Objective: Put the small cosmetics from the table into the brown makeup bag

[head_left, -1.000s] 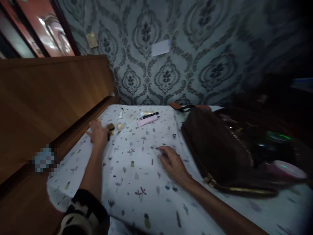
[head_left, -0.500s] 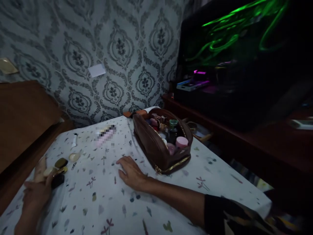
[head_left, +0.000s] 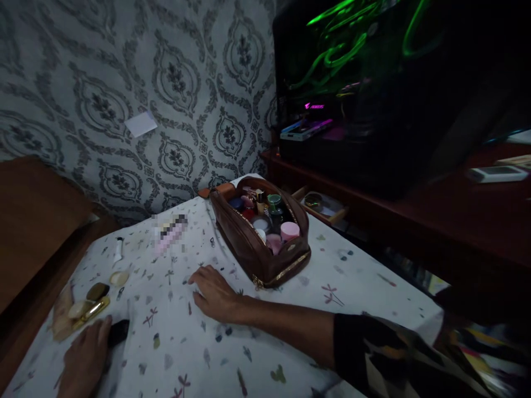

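Note:
At the lower left, my left hand (head_left: 85, 354) is closed over a small black object (head_left: 118, 333), which sticks out past the fingers and is partly hidden by them. Just beyond it lie a gold tube (head_left: 92, 312), a pale rounded item (head_left: 79, 310) and a dark olive oval item (head_left: 98, 291). My right hand (head_left: 213, 293) rests on the patterned white cloth (head_left: 186, 342), fingers stretched out and holding nothing. To its right, an unzipped brown cosmetic bag (head_left: 236, 235) is filled with several jars and bottles, among them a pink-lidded jar (head_left: 289, 231) and a green-capped bottle (head_left: 275, 204).
A white tube (head_left: 118, 250) and a cream-coloured round item (head_left: 119, 278) lie on the left of the table. Behind the bag is a small wooden tray (head_left: 332, 215). A dark red desk with a large dark screen (head_left: 357, 94) stands at right.
My left hand has drawn back from the small items, bringing the black object right and nearer to me. The right hand keeps its place on the cloth. The view has turned slightly right.

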`<act>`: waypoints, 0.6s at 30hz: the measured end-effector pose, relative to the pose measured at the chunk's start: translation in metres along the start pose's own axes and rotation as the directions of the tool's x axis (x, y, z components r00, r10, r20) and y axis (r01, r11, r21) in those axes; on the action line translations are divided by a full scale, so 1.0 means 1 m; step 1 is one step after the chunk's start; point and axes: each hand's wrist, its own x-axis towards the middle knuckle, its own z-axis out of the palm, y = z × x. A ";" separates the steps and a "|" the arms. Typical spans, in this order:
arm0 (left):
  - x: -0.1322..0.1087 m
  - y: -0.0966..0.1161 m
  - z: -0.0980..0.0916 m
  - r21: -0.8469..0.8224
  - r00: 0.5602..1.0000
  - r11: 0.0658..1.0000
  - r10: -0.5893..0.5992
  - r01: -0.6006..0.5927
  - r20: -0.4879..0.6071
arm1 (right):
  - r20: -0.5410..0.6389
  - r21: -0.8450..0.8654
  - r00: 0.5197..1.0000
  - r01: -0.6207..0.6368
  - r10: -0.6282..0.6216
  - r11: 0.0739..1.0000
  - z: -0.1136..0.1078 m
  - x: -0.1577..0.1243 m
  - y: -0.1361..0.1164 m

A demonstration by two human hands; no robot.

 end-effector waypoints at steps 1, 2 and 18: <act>-0.002 0.009 -0.001 -0.035 1.000 0.999 -0.007 0.007 0.016 | -0.001 -0.002 1.000 0.001 -0.001 1.000 0.000 0.000 0.000; -0.003 0.021 -0.003 -0.085 1.000 0.996 -0.010 0.012 0.022 | -0.004 -0.001 1.000 0.004 -0.004 1.000 0.001 0.000 0.001; 0.032 0.193 -0.030 -0.669 0.982 0.723 0.177 -0.174 -0.065 | -0.043 0.075 0.999 0.021 -0.018 0.997 0.002 0.001 0.006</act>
